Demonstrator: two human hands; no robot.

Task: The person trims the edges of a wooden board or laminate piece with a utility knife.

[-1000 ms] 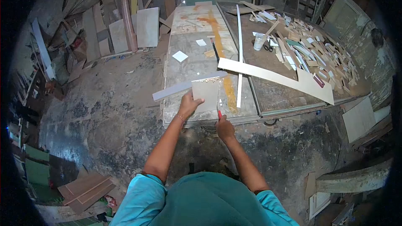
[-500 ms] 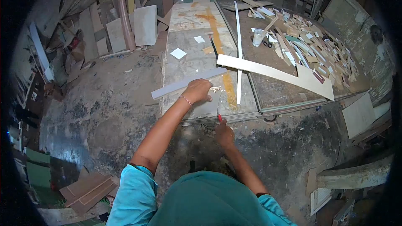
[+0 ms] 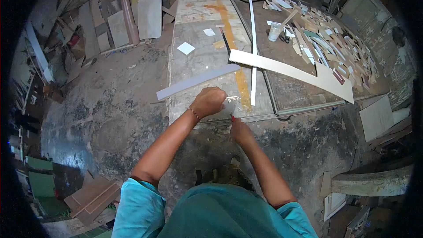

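My left hand (image 3: pixel 210 101) is closed with its fingers curled, over the near end of the worktable (image 3: pixel 185 83). What it grips, if anything, is hidden beneath it. Just right of its knuckles lies a small cluster of thin pale sticks (image 3: pixel 231 99). My right hand (image 3: pixel 241 132) is closed around a tool with a red handle (image 3: pixel 233 117), at the table's front edge. Its thin tip is too faint to make out now. Beyond my left hand a long grey strip (image 3: pixel 198 82) lies slantwise on the table.
A long cream board (image 3: pixel 277 68) crosses a narrow white strip (image 3: pixel 253 75). To the right, a brown tabletop holds a plastic cup (image 3: pixel 275 31), scissors (image 3: pixel 284 39) and a heap of wood offcuts (image 3: pixel 337 44). White square pieces (image 3: pixel 186 48) lie farther back. Panels (image 3: pixel 150 16) lean at the far left.
My left hand has curled tighter and come slightly nearer to me. The right hand has shifted up and a little right, and less of the red-handled tool shows. The view has tilted slightly.
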